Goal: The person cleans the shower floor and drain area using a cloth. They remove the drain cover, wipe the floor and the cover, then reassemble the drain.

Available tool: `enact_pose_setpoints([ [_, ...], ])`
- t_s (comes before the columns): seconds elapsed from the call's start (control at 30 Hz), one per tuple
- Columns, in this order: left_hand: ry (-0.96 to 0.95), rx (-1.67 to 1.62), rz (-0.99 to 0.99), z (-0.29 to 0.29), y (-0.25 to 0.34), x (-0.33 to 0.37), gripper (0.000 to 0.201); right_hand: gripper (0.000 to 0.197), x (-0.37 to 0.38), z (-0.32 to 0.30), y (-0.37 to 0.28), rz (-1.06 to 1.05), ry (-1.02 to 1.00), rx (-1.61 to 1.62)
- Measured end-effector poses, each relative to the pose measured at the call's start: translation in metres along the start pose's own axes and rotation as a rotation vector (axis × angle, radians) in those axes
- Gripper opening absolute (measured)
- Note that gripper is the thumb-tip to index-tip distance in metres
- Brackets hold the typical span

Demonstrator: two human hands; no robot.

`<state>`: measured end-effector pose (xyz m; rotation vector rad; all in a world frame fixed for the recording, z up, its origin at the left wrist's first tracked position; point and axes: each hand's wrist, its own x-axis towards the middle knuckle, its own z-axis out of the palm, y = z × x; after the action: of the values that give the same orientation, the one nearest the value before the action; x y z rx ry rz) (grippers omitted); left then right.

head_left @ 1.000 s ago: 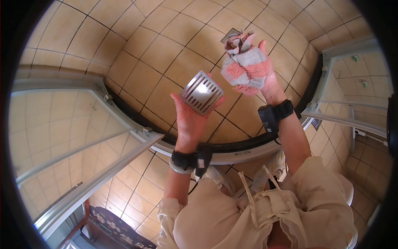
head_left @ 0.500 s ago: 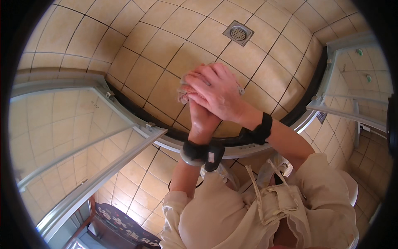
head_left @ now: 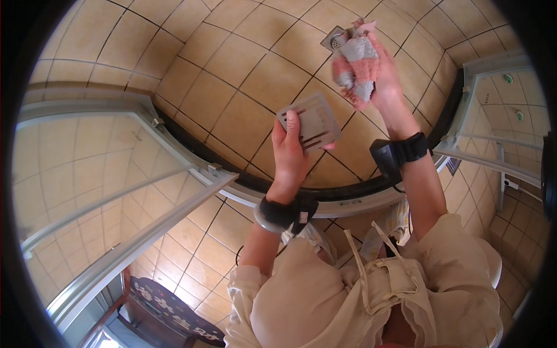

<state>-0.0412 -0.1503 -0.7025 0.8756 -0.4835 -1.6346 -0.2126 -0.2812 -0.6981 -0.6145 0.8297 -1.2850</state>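
My left hand is closed on a flat, square grey plate with long dark slots. Its thumb lies on top of the plate, and a fingertip shows past the lower right edge. Farther away and to the right, my right hand holds a bunched cloth with pink and light grey bands. The cloth hides most of that hand's fingers. Both hands are apart, above the tiled floor. Dark straps are round my wrists.
A square metal floor drain lies beyond the cloth, partly covered by it. A curved dark sill crosses in front of me. Glass door panels stand at left and right. A dark mat with light lettering lies lower left.
My hands were pressed together round the cloth and have separated. The right hand has carried the cloth away to the far right. The slotted plate now shows in my left hand.
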Motion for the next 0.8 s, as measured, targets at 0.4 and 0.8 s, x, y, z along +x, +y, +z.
enact_pose_setpoints([
  [0.4, 0.439, 0.359, 0.473, -0.006, -0.004, 0.008, 0.025, 0.044, -0.07, 0.057, 0.072, 0.048, -0.343, -0.073],
  [0.8, 0.509, 0.205, 0.415, -0.017, 0.015, 0.017, 0.027, 0.031, -0.036, 0.007, 0.037, 0.166, -0.05, -0.251],
])
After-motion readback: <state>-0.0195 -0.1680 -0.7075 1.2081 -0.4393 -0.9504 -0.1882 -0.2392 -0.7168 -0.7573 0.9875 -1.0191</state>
